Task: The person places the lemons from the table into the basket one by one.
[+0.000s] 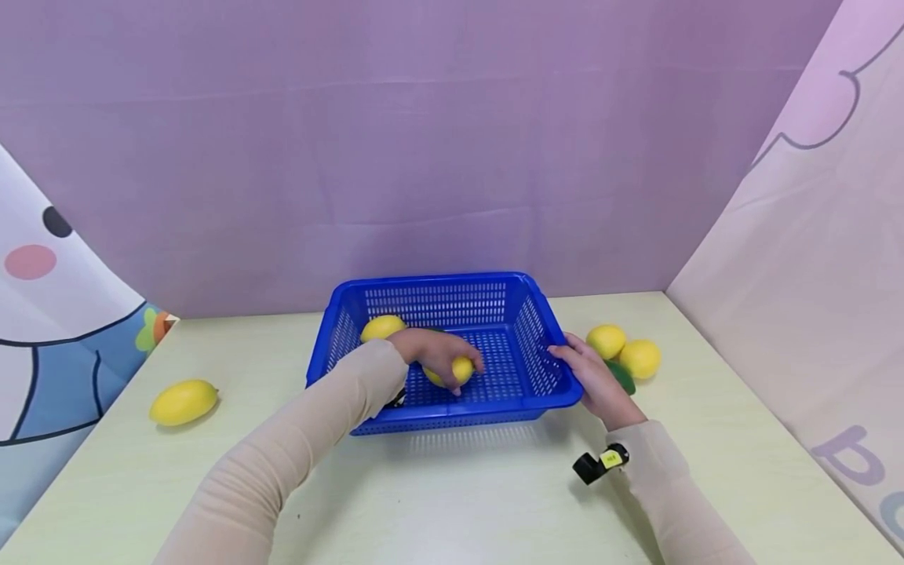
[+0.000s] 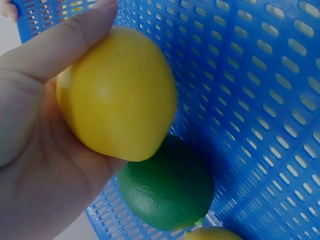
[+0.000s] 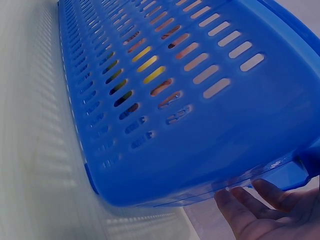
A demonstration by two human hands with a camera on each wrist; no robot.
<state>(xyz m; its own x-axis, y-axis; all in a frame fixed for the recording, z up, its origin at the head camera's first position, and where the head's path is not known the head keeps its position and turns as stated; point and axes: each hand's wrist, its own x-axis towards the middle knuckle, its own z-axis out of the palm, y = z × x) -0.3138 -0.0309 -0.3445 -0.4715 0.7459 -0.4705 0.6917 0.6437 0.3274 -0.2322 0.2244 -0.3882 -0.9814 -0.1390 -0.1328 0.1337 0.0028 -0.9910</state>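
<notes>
A blue plastic basket (image 1: 452,413) with slotted walls stands on the table in front of the purple cloth. My left hand (image 1: 436,351) reaches down inside it, thumb and fingers curled round a yellow lemon (image 2: 117,95). Right beside that lemon lies a green lime (image 2: 170,187), mostly hidden in the head view. Another lemon (image 1: 382,326) rests toward the basket's back left corner. At the right end, my right hand (image 1: 592,375) grips the basket's rim, thumb over the top. Its fingertips (image 3: 227,202) show against the outside in the right wrist view.
To the left of the basket, a single lemon (image 1: 184,402) lies on the table (image 1: 438,502). Two lemons (image 1: 640,359) sit beyond my right hand, with a green lime (image 1: 621,377) partly hidden beside them. Purple cloth (image 1: 424,157) hangs behind the table.
</notes>
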